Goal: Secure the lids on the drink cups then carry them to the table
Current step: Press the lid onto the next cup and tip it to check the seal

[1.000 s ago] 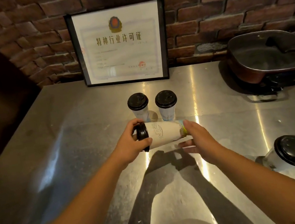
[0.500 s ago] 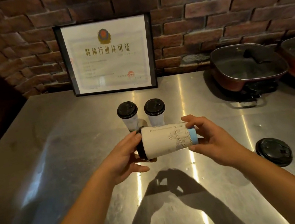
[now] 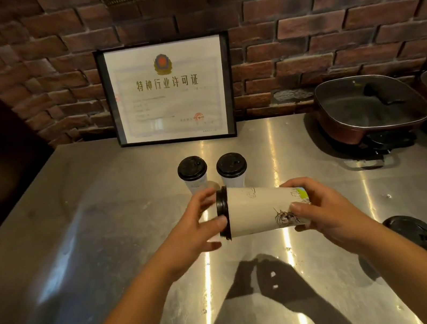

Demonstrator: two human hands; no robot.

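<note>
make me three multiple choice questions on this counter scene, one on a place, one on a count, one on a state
1. Where does the loose black lid lie?
A. on the steel counter, near the right forearm
B. on the pan
C. against the framed certificate

2. How many lidded cups stand upright on the counter?
A. one
B. two
C. four

3. How is the held cup oriented?
A. upright
B. upside down
C. on its side

Answers: 1 A, it rests flat at the counter's right. 2 B, a left cup and a right cup stand before the certificate. 3 C, the left hand grips its lid end, the right hand its base.
</note>
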